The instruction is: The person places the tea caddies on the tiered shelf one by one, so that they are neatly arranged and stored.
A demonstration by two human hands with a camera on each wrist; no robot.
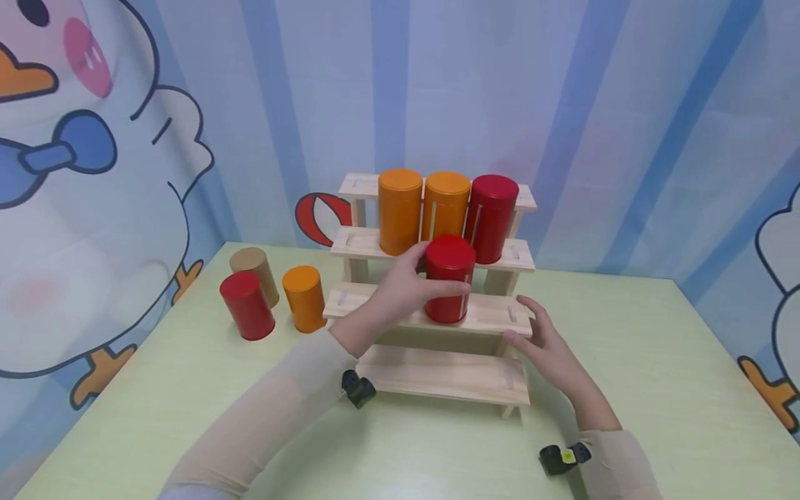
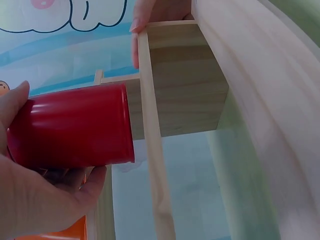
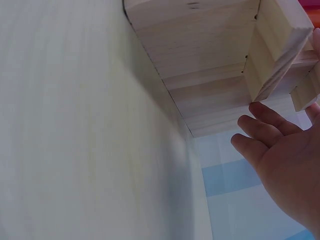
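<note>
My left hand grips a red canister from its left side, thumb across the front. The canister is upright over the third tier down of a wooden stepped rack, its base close to the board. In the left wrist view, the same red canister lies between thumb and fingers. My right hand holds the right end of that tier, thumb at the front edge and index finger at the rear corner. Other fingers extend loosely beside the rack in the right wrist view.
Higher on the rack stand two orange canisters and a dark red canister. On the table to the left are a red canister, a tan canister and an orange canister. A striped cloth hangs behind.
</note>
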